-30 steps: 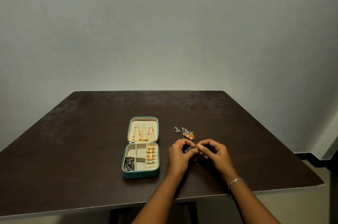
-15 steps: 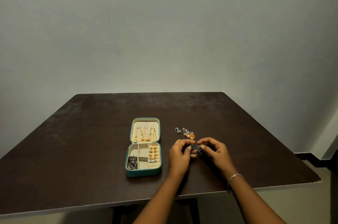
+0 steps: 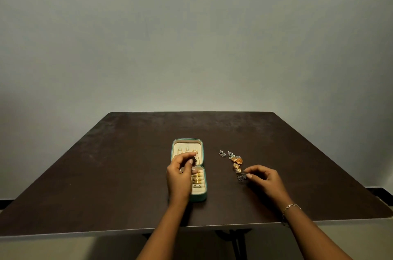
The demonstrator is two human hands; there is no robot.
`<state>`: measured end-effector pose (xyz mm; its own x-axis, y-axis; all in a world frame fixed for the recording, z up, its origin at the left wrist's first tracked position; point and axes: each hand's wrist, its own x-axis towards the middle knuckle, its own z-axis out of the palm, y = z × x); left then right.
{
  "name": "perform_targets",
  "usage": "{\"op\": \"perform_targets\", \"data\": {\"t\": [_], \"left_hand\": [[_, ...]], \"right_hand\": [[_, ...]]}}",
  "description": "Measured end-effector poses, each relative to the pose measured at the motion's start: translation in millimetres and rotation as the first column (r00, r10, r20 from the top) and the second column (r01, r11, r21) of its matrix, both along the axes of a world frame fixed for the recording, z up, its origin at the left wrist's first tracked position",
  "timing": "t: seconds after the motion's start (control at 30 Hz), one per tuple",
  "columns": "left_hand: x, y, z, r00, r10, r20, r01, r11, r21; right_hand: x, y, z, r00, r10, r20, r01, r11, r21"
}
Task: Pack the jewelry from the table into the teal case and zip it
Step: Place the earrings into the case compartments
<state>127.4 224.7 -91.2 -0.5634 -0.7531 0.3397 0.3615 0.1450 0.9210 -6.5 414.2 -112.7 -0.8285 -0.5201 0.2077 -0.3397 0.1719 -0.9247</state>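
The teal case (image 3: 199, 197) lies open on the dark table (image 3: 119, 174), its cream lid (image 3: 177, 151) flat at the far side with gold chains hung in it. Gold rings (image 3: 198, 178) sit in the tray's right column. My left hand (image 3: 180, 174) hovers over the case and pinches a small dark earring (image 3: 194, 161) between thumb and fingertips. My right hand (image 3: 263, 179) is to the right of the case and pinches a silver earring (image 3: 242, 177) just above the table. More loose jewelry (image 3: 232, 158), silver and orange-gold pieces, lies beyond my right hand.
The table's front edge (image 3: 191, 228) runs below my forearms, with a dark table leg beneath it. A plain grey wall (image 3: 191, 47) stands behind the table. A thin bracelet (image 3: 291, 207) circles my right wrist.
My hands, together over one dark piece before, have separated. The left hand moved left over the case with one earring; the right stays at the right with the other.
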Motion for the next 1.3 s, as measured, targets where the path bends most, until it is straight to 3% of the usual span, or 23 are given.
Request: {"op": "perform_targets", "data": {"t": [0.17, 0.27, 0.4, 0.6, 0.93, 1.07, 1.3], "left_hand": [[21.7, -27.8, -16.1, 0.979, 0.198, 0.054, -0.193, 0.977, -0.089], [29.3, -33.4, -22.0, 0.972, 0.232, 0.044, -0.23, 0.972, -0.047], [31.9, -39.1, -23.5, 0.961, 0.276, 0.01, -0.276, 0.961, 0.013], [33.7, -42.1, -26.4, 0.961, 0.276, 0.022, -0.276, 0.961, 0.028], [32.4, -42.0, -28.0, 0.945, 0.323, 0.056, -0.322, 0.946, -0.024], [33.0, -43.9, -31.6, 0.946, 0.318, 0.063, -0.319, 0.948, 0.006], [32.5, -47.9, -29.9, 0.943, 0.322, 0.078, -0.324, 0.946, 0.008]], "right_hand": [[8.6, -3.9, 5.8, 1.0, 0.008, -0.025, -0.008, 1.0, 0.017], [19.3, -19.3, 15.7, 0.999, 0.009, -0.048, -0.011, 0.999, -0.037], [34.6, -51.6, 32.7, 0.985, 0.124, -0.117, -0.122, 0.992, 0.026], [56.7, -95.0, 41.6, 0.957, 0.257, -0.133, -0.244, 0.964, 0.107], [66.0, -149.8, 47.6, 0.935, 0.254, -0.247, -0.2, 0.954, 0.224], [65.5, -164.0, 43.3, 0.928, 0.293, -0.229, -0.214, 0.924, 0.316], [66.7, -176.3, 39.5, 0.942, 0.287, -0.172, -0.22, 0.919, 0.327]]}}
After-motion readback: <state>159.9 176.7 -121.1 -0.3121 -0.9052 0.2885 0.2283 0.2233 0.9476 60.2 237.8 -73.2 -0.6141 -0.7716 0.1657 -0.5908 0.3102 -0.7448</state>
